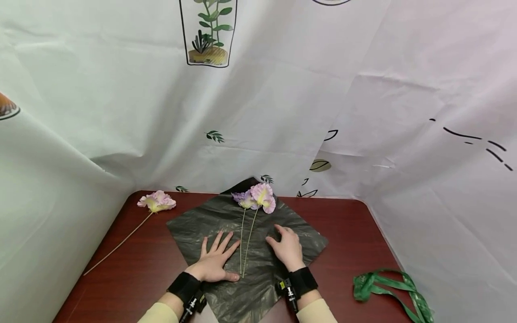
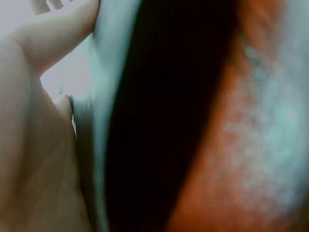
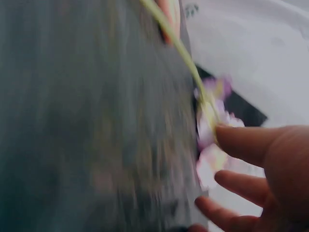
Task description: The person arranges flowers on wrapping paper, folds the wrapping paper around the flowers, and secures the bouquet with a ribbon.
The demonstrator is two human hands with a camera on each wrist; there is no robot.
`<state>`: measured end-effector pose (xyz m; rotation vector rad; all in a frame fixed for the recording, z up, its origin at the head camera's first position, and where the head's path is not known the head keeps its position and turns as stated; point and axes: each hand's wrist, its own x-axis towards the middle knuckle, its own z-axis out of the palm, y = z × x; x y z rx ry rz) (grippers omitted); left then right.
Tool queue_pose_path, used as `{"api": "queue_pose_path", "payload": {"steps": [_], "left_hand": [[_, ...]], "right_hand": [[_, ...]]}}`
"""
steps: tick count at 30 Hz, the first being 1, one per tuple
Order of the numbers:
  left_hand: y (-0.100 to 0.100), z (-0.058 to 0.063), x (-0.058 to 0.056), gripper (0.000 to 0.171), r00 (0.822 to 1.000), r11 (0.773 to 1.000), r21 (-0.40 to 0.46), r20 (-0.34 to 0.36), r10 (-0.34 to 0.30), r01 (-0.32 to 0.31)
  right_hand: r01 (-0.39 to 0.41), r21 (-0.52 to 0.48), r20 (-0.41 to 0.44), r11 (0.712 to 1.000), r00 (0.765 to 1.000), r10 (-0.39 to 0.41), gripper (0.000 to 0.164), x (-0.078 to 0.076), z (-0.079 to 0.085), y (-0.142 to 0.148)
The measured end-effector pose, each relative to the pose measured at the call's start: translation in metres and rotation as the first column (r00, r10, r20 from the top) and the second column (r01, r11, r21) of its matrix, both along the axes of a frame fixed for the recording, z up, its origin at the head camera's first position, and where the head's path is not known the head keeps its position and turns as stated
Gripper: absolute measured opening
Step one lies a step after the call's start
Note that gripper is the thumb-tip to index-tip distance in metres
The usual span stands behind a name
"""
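Black sheet on the counter, bearing two flowers at its far part; the left hand spreads flat left of their stems, the right hand, loosely curved, right.

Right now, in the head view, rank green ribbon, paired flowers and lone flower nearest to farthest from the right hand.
1. Paired flowers, just left, on the dark sheet
2. Green ribbon, right side of the table
3. Lone flower, far left

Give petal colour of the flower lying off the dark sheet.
Petals: pale pink, yellowish toward the base. Shows best in the head view.
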<state>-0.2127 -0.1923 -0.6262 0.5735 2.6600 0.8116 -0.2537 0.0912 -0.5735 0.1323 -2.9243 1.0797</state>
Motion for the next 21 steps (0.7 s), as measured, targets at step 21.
{"api": "queue_pose_path", "payload": {"steps": [21], "left_hand": [[-0.002,-0.004,-0.001,0.117,1.0,1.0,0.009,-0.012,-0.005,0.006]], "right_hand": [[-0.206,0.208,0.207,0.956,0.965,0.163,0.1,0.019,0.011,0.046]]}}
